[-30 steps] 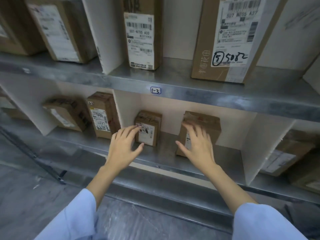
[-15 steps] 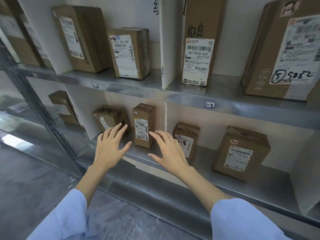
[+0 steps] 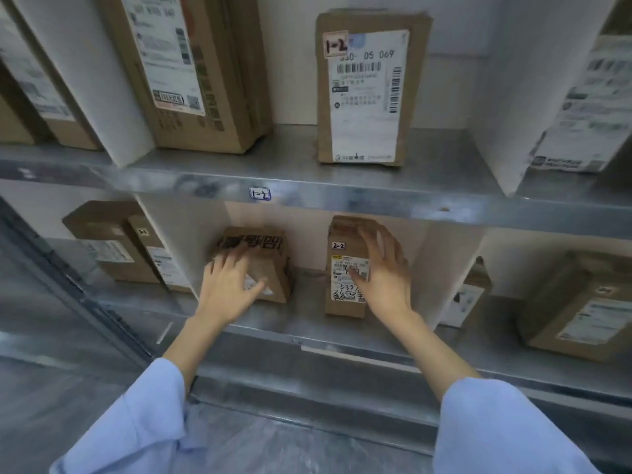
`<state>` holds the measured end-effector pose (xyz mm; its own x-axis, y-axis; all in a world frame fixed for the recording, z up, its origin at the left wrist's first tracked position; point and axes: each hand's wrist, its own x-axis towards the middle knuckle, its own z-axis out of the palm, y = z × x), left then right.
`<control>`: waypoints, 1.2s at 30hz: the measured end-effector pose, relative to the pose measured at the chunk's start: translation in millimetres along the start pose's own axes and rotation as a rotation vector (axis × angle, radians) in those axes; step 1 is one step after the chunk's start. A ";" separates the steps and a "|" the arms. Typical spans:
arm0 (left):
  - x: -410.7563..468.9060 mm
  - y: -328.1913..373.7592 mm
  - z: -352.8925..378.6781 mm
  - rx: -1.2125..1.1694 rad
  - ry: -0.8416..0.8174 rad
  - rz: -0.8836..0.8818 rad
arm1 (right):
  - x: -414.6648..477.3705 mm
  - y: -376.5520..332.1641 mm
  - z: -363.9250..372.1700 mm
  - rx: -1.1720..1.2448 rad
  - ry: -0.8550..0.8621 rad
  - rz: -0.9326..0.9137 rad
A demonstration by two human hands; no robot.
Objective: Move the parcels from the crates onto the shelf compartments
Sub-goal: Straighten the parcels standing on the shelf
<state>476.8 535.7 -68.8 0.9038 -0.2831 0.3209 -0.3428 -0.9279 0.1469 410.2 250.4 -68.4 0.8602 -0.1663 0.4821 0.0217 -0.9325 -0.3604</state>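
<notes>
Shared compartment (image 3: 307,304); squat parcel (image 3: 273,256) beside upright parcel (image 3: 342,301).

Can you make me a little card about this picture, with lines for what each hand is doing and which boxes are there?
place: metal shelf with compartments
left hand: fingers spread, resting on the low box
right hand: fingers fairly straight, against the tall box marked 2-2
the two boxes: same lower compartment, standing apart
above: upright box tagged 1-2, over the shelf label reading 1-2
carried: nothing lifted, both boxes sit on the shelf
</notes>
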 end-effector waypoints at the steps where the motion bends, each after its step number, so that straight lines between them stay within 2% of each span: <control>1: 7.6 -6.2 4.5 -0.025 -0.019 0.013 | 2.3 0.2 4.1 -0.008 -0.001 0.025; 7: 32.2 -27.5 31.8 -0.117 -0.142 0.059 | 10.8 9.7 16.7 -0.007 -0.136 0.061; 14: 40.5 -34.0 48.0 -0.187 -0.071 0.121 | 18.6 14.6 21.7 0.020 -0.129 0.095; 20: 36.6 -35.1 47.4 -0.140 -0.034 0.128 | 10.8 14.7 23.7 0.010 -0.096 0.044; 26: 24.6 -30.0 25.8 -0.121 0.000 0.122 | 7.6 9.6 10.4 0.022 -0.107 0.053; 36: -22.1 3.0 -50.9 -0.067 0.178 0.187 | -22.9 -31.5 -64.5 -0.039 -0.034 -0.035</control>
<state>442.7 551.5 -27.8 0.7662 -0.3952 0.5067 -0.5208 -0.8438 0.1293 357.0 262.9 -16.6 0.8759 -0.1229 0.4666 0.0329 -0.9495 -0.3119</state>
